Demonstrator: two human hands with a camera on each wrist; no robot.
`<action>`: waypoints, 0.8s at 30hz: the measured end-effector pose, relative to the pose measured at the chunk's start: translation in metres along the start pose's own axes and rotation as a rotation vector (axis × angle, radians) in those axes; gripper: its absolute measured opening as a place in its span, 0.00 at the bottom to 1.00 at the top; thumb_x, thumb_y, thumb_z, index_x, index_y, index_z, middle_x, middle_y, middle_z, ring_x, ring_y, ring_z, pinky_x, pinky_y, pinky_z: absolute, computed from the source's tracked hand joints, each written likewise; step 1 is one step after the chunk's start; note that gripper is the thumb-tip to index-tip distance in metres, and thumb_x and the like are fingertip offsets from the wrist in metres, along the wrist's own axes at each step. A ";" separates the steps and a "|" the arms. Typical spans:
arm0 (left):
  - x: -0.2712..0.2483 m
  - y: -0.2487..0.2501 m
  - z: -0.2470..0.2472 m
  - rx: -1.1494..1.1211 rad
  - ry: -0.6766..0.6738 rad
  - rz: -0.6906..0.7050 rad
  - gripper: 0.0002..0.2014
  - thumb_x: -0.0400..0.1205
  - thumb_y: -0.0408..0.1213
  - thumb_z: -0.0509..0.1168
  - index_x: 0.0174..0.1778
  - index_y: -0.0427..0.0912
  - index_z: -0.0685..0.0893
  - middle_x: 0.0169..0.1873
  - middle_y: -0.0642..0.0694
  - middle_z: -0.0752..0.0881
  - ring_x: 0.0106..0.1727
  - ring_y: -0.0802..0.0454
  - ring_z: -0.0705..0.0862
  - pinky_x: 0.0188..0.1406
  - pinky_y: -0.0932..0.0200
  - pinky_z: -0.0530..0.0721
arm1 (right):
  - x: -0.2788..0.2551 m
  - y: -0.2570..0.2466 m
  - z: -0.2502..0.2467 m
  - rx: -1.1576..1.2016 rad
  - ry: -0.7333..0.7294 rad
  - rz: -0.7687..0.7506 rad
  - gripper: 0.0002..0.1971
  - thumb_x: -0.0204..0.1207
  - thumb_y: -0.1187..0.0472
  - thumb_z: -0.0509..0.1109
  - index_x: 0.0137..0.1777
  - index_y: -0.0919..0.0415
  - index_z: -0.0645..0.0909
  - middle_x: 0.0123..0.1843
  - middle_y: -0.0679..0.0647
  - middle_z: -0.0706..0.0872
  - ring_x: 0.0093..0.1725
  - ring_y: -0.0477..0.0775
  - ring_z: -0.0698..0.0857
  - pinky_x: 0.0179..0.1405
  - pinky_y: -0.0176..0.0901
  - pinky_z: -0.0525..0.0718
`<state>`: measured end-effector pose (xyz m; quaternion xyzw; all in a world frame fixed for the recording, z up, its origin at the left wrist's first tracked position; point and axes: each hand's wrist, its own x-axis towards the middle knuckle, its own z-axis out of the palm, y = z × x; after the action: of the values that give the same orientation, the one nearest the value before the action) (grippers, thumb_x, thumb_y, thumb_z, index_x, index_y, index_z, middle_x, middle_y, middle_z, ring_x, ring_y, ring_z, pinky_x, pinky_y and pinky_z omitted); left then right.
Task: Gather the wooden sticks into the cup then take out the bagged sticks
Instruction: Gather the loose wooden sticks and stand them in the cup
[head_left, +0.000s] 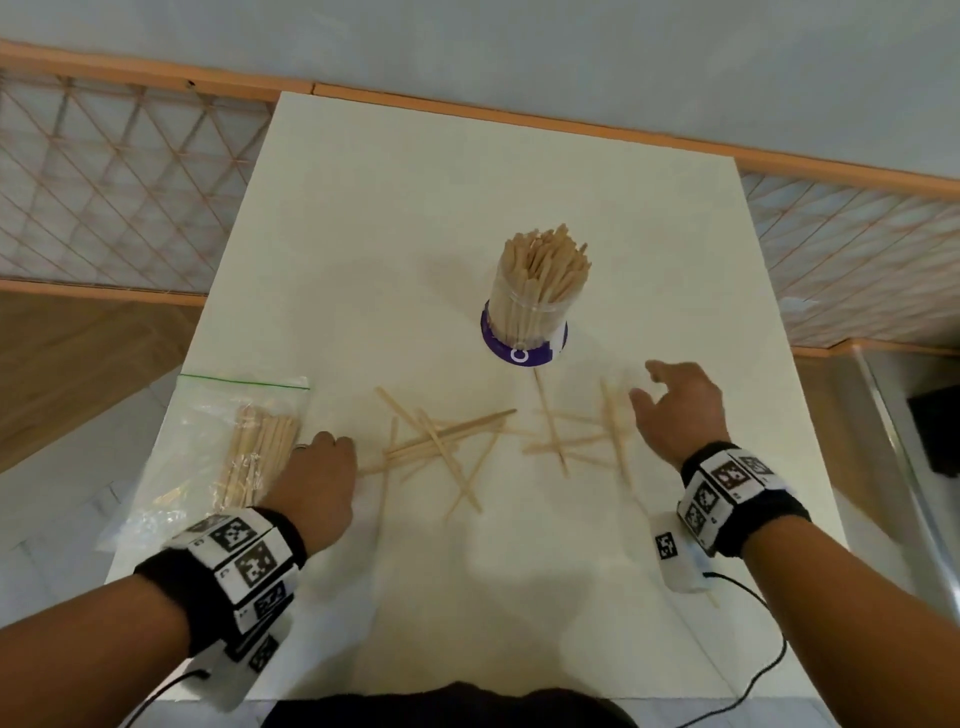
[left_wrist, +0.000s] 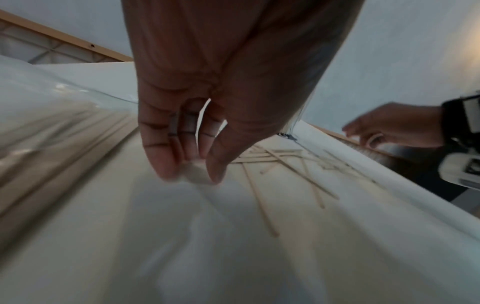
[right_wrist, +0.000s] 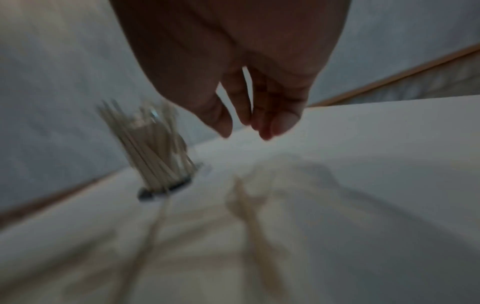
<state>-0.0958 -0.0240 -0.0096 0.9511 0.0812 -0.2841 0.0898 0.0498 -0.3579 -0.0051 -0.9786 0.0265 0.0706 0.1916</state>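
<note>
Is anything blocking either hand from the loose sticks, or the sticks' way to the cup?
Nothing visible does. The loose sticks lie bare on the table between the left hand and right hand. The stretch to the cup is bare, though it already looks packed.

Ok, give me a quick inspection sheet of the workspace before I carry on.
Surface: white table, loose sticks scattered across its near half.
Job's things: clear cup upright, packed with sticks; zip bag of sticks lying at the left edge.
Clutter: nothing seen.
Grippers: left hand beside the bag, holding nothing; right hand open above the right sticks.
Cables: black cable from the right wrist.
Surroundings: lattice railing, grey wall.
</note>
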 end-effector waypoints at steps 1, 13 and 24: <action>-0.001 -0.002 0.003 -0.028 -0.008 0.014 0.11 0.80 0.29 0.60 0.58 0.38 0.75 0.56 0.41 0.79 0.56 0.43 0.81 0.48 0.56 0.76 | -0.010 0.015 0.008 -0.095 -0.123 0.054 0.20 0.79 0.56 0.69 0.70 0.61 0.79 0.69 0.66 0.77 0.62 0.68 0.82 0.65 0.52 0.78; 0.018 0.050 0.020 -0.379 0.164 0.300 0.07 0.78 0.29 0.65 0.48 0.41 0.86 0.43 0.47 0.83 0.48 0.40 0.84 0.48 0.48 0.83 | -0.074 -0.011 0.053 0.093 -0.165 -0.250 0.16 0.80 0.62 0.69 0.67 0.59 0.84 0.54 0.57 0.84 0.45 0.55 0.82 0.52 0.41 0.76; 0.042 0.039 0.002 -0.084 0.152 0.162 0.51 0.61 0.61 0.79 0.78 0.47 0.67 0.75 0.46 0.67 0.73 0.36 0.67 0.69 0.41 0.70 | -0.107 0.066 0.000 -0.061 -0.356 0.031 0.12 0.69 0.63 0.79 0.32 0.44 0.85 0.35 0.44 0.87 0.35 0.41 0.81 0.36 0.19 0.72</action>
<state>-0.0544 -0.0576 -0.0293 0.9687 0.0223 -0.1993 0.1460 -0.0610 -0.4165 -0.0135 -0.9554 0.0049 0.2464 0.1626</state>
